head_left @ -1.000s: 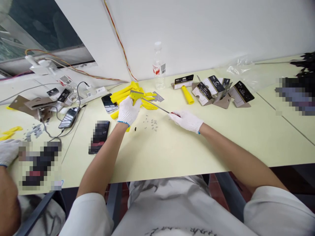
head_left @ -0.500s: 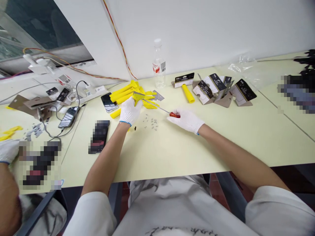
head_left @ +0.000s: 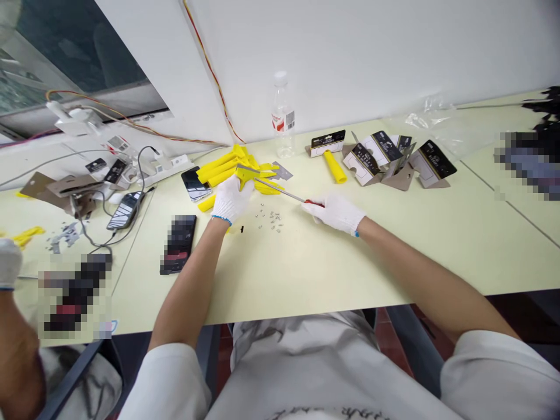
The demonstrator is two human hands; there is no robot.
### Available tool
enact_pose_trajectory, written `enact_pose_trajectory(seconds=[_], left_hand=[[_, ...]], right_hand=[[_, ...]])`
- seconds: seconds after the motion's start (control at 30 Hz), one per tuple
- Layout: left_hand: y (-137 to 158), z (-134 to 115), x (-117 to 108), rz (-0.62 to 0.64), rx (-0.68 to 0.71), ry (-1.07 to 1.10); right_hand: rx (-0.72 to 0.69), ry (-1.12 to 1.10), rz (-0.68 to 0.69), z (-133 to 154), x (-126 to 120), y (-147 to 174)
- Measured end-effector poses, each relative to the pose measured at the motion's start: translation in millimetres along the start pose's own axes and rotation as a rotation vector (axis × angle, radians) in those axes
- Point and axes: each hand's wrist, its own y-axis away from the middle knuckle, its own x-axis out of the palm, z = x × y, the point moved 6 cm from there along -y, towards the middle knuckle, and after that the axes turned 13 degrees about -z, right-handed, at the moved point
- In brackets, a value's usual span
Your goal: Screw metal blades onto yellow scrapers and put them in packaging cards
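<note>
1. Looking down from the head camera, a pale yellow-green table [head_left: 306, 274] fills the middle of the scene, with the person's two bare forearms reaching away toward a white wall.
2. The left hand [head_left: 230, 199], in a white knit glove, is closed around a yellow scraper [head_left: 245, 172], gripping it at the near edge of a pile of yellow handles [head_left: 219, 166].
3. The right hand [head_left: 336, 212], also gloved, is curled around the red handle of a screwdriver [head_left: 284, 193]. Its thin metal shaft slants left and far, and its tip meets the scraper held in the left hand.
4. Between the two hands, a scatter of small metal screws [head_left: 270, 218] lies on the table, just near of the shaft.
5. To the left of the yellow pile, a phone [head_left: 195, 183] lies flat, and another phone [head_left: 123, 210] lies farther left with a cable plugged in.
6. At the far side, a clear plastic bottle [head_left: 282, 119] stands upright against the wall.
7. To the right of the bottle lie folded packaging cards [head_left: 389, 158] and one loose yellow handle [head_left: 335, 167] beside them.
8. At the left edge, another person's gloved hand [head_left: 9, 262] shows partly, well apart from the work.
</note>
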Motion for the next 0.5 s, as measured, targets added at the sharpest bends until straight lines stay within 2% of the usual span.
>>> enact_pose_trajectory(seconds=[0.13, 0.23, 0.33, 0.5], left_hand=[[-1.1, 4.0, 3.2, 0.025, -0.019, -0.037], [2.3, 0.2, 7.4, 0.044, -0.006, 0.007], [5.3, -2.9, 8.6, 0.040, 0.006, 0.023], [5.1, -1.2, 5.5, 0.030, 0.004, 0.030]], right_hand=[[0.199, -0.269, 0.237, 2.7, 5.2, 10.2], [0.256, -0.364, 0.287, 3.2, 6.9, 13.9], [0.183, -0.275, 0.170, 0.3, 4.6, 10.5], [-0.031, 0.057, -0.109, 2.9, -2.1, 5.2]])
